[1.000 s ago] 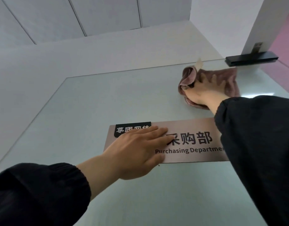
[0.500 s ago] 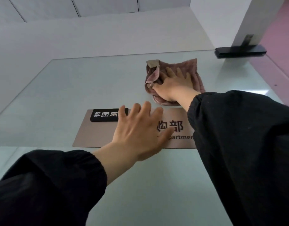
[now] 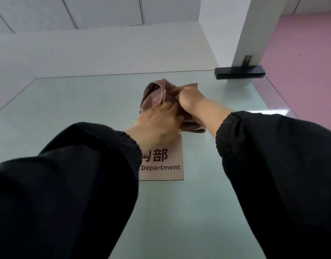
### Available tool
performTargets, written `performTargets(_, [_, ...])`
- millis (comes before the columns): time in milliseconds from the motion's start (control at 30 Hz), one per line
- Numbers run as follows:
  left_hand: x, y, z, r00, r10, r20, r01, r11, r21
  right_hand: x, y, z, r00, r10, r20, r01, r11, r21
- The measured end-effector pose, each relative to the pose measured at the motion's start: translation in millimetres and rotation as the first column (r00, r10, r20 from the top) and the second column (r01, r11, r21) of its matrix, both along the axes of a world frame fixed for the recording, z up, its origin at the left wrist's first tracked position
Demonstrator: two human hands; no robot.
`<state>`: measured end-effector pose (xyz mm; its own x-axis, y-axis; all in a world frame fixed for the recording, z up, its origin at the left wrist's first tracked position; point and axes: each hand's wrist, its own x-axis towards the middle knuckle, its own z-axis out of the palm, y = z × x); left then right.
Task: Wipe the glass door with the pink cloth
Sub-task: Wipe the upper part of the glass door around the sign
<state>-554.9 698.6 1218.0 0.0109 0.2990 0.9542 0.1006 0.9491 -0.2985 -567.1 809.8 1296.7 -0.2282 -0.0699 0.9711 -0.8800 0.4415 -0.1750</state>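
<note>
Pinching crumpled pink cloth (image 3: 154, 99) | left hand (image 3: 157, 122), right hand (image 3: 191, 98): both grips on it | frosted glass door (image 3: 77, 109)

Frosted smooth glass door (image 3: 71, 109), plush pink cloth (image 3: 153, 99), matt black bracket (image 3: 239, 72)

A tan rectangular sign plate (image 3: 166, 165) shows dark characters and the word "Department". Up right, a black rectangular bracket (image 3: 239, 72) sits against a white pillar (image 3: 254, 30), with a pink wall (image 3: 301, 62) just beside.

Left half of door sign (image 3: 166, 161) behind my left sleeve (image 3: 77, 174), pink cloth (image 3: 153, 98) partly under left hand (image 3: 157, 120) and right hand (image 3: 191, 99), fingertips lost in folds
</note>
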Motion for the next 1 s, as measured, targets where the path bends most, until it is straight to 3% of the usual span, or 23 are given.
performTargets(133, [1,17,27,0.992,0.086,0.091,-0.095,0.990,0.103,14,9,-29,0.990,-0.075,-0.121,0.080,0.996,0.036])
performTargets(233, [-2,31,34,0.990,0.128,0.058,-0.135,0.981,0.142,17,27,-52,0.940,-0.227,-0.253,0.233,0.972,-0.008])
performTargets(367, [-12,42,40,0.999,0.011,0.033,-0.016,0.989,0.146,19,54,-75,0.724,-0.548,-0.419,0.559,0.822,-0.109])
performTargets(467, [-13,43,48,0.997,-0.073,0.017,0.069,0.983,0.170,17,64,-90,0.622,-0.626,-0.471,0.684,0.727,-0.063])
performTargets(633, [-21,43,53,0.994,-0.090,0.056,0.078,0.980,0.184,2,67,-106,0.639,-0.649,-0.413,0.709,0.705,-0.012])
performTargets(733, [-23,43,54,0.991,-0.128,0.050,0.114,0.970,0.216,-3,59,-109,0.599,-0.690,-0.406,0.751,0.660,-0.014])
performTargets(867, [-26,36,65,0.982,-0.089,0.166,0.043,0.965,0.258,-2,33,-104,0.629,-0.692,-0.354,0.727,0.685,-0.048])
performTargets(933, [-27,25,74,0.975,-0.050,0.216,0.006,0.980,0.200,-3,22,-104,0.640,-0.692,-0.334,0.720,0.692,-0.052])
performTargets(1000, [-29,13,72,0.990,0.014,0.140,-0.024,0.997,0.067,-6,12,-108,0.657,-0.692,-0.299,0.714,0.699,-0.050])
